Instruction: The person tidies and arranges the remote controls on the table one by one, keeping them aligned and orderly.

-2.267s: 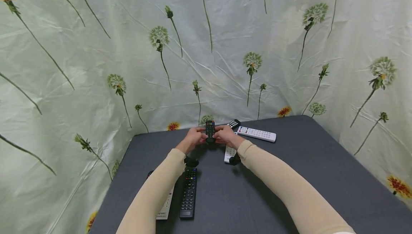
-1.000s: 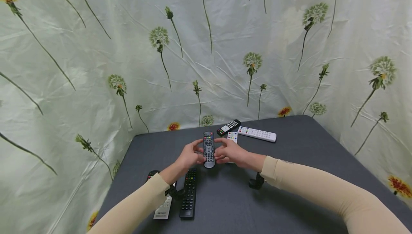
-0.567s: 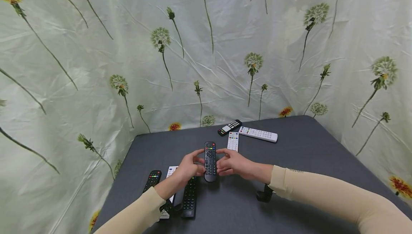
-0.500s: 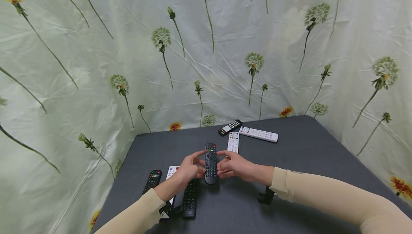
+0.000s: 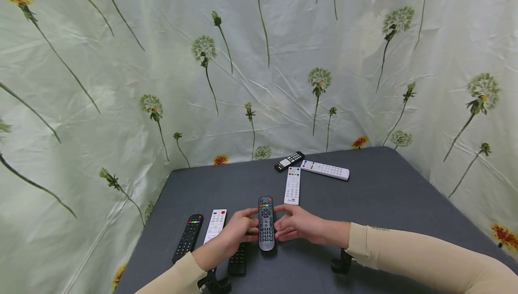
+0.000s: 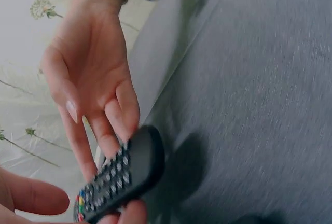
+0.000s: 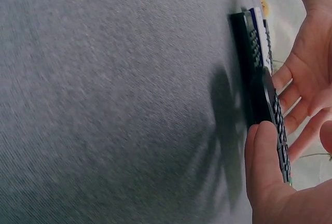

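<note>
Remote (image 5: 266,224), the dark one between the two hands, was the one thing that had really shifted. I'm placing everything off the white logo remote (image 5: 292,185), since that one hadn't budged. A couple of seconds back the dark remote showed up beyond the logo remote's far end; now it was nearer the person than the logo remote and just to its left, buttons facing up. So I'd call this mid-carry, not a finished placement. Its shadows in both wrist views looked separate from it, so it seemed to hang just above the table (image 5: 384,195).

Left hand (image 5: 236,231) was left of the logo remote and nearer the person, fingers mostly straight, tips against the dark remote's side, thumb off it. Right hand (image 5: 301,226) was just off the logo remote's near end, same deal. Neither hand was wrapped round it, just tips pressing from each side, so imo it could slip if one side eased off.

Rest looked unmoved: a black-and-white remote (image 5: 289,161) past the logo remote's far end, long white remote (image 5: 325,170) to its right, and well left and nearer the person, a black remote (image 5: 188,238), a white keypad remote (image 5: 216,224) and a half-hidden black handset (image 5: 237,262).
</note>
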`<control>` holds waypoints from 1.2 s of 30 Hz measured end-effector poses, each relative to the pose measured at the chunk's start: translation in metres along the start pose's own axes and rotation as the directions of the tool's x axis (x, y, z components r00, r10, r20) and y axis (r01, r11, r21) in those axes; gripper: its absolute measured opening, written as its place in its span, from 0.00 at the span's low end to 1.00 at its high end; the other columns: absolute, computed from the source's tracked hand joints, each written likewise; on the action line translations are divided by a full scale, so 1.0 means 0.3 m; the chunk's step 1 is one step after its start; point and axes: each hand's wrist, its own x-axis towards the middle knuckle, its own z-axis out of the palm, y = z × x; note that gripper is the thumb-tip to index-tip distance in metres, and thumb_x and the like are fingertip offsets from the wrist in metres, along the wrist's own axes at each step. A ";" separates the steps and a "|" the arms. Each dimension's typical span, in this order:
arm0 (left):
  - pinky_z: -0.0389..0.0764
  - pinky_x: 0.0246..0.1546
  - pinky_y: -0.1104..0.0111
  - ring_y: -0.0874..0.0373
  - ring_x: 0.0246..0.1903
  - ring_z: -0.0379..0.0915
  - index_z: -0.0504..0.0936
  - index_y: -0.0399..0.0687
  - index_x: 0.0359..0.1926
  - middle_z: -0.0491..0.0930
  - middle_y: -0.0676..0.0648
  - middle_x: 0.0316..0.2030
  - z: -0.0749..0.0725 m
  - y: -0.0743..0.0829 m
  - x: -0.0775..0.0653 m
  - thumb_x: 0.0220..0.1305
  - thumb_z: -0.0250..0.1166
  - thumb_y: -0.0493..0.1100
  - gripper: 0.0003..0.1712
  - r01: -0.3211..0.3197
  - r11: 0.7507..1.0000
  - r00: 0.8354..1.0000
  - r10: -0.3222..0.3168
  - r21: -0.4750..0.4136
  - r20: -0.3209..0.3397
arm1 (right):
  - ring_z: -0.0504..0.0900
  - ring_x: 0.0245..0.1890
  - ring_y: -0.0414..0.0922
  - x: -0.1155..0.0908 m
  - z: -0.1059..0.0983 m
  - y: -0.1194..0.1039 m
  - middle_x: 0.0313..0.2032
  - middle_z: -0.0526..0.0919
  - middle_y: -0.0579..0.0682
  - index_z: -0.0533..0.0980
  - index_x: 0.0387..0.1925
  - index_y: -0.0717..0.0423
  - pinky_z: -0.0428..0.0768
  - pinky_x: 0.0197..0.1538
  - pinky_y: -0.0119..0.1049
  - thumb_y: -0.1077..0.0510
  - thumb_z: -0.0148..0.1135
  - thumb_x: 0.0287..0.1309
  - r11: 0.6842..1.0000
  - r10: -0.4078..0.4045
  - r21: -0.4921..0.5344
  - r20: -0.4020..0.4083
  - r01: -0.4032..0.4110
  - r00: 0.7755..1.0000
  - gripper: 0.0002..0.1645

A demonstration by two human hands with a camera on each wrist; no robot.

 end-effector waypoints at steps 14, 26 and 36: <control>0.80 0.48 0.50 0.45 0.42 0.74 0.69 0.22 0.61 0.75 0.34 0.45 0.027 -0.009 -0.029 0.66 0.48 0.35 0.26 0.106 0.991 0.994 -0.106 -0.086 0.001 | 0.87 0.42 0.53 -0.004 0.002 0.057 0.46 0.82 0.66 0.55 0.73 0.70 0.84 0.49 0.46 0.65 0.60 0.60 0.993 0.112 0.029 0.044 -0.114 0.993 0.42; 0.77 0.50 0.44 0.39 0.50 0.68 0.67 0.23 0.64 0.74 0.33 0.50 0.037 0.003 -0.042 0.65 0.49 0.37 0.30 0.099 0.991 0.995 -0.101 -0.087 -0.017 | 0.87 0.43 0.52 0.000 -0.007 0.077 0.45 0.84 0.62 0.57 0.72 0.70 0.84 0.48 0.44 0.65 0.58 0.62 0.992 0.121 0.032 0.063 -0.123 0.991 0.39; 0.77 0.50 0.43 0.38 0.50 0.67 0.67 0.22 0.65 0.72 0.32 0.53 0.042 0.010 -0.052 0.66 0.49 0.36 0.29 0.096 0.991 0.995 -0.098 -0.093 -0.014 | 0.86 0.45 0.53 -0.010 -0.004 0.074 0.46 0.82 0.63 0.56 0.73 0.70 0.84 0.49 0.44 0.65 0.57 0.62 0.992 0.124 0.029 0.071 -0.126 0.990 0.39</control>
